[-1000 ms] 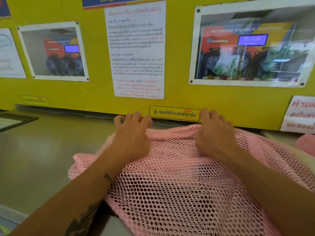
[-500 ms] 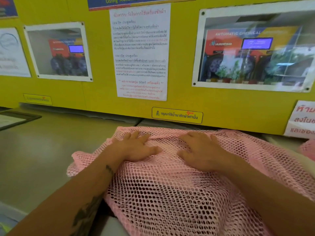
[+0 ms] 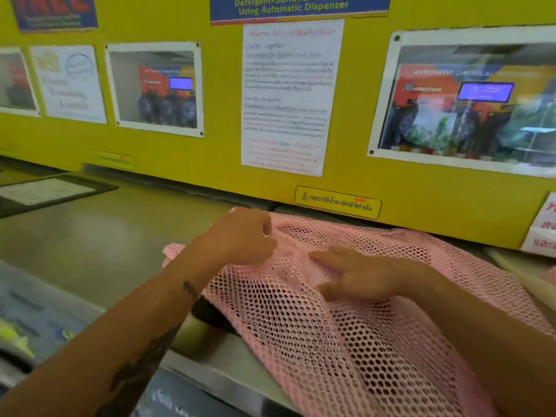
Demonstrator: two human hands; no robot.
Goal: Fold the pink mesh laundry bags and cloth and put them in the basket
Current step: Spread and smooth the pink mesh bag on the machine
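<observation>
Pink mesh laundry bag (image 3: 346, 326) lies lengthwise toward the wall (image 3: 210, 164).

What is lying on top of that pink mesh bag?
Both hands: the left hand grips the pink mesh bag near its far edge, the right hand rests flat on it. What the hands cover cannot be seen.

Before me stands a yellow wall panel (image 3: 210, 164) hung with framed photographs of washing machines (image 3: 155, 88), a larger such photograph (image 3: 469, 106) to my right, and between them a white printed notice (image 3: 288, 97) under a blue banner (image 3: 298, 7) about an automatic dispenser. A small yellow warning sticker (image 3: 338, 202) sits near the panel's lower edge. Below runs my grey-green worktop (image 3: 99, 236), glossy with reflected light, bearing a dark-framed sheet (image 3: 48, 191) at far left.
</observation>
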